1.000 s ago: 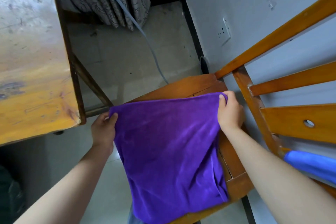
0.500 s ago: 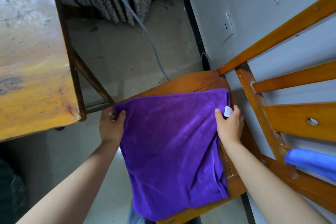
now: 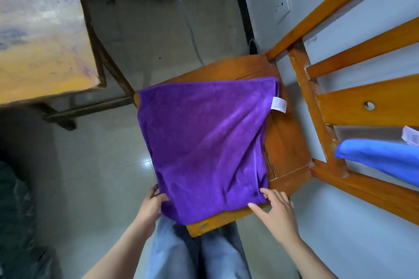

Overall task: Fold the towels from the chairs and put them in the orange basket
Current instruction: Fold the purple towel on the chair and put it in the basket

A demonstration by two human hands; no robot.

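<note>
Purple towel [image 3: 204,138] lay flat on the wooden chair seat [image 3: 288,147], overhanging its left edge above the grey tiled floor [image 3: 95,165]. Left hand [image 3: 150,207] had its grip pinched on the near corner; right hand [image 3: 275,209] lay flat, fingers apart, touching the other corner. Blue towel [image 3: 381,156] hung on the chair back [image 3: 362,106]. Worn bench [image 3: 40,36] stood to the left.

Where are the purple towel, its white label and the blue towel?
purple towel [image 3: 204,142], head view, middle of the cloth.
white label [image 3: 279,104], head view, centre of the tag.
blue towel [image 3: 381,156], head view, middle of its visible fold.
</note>
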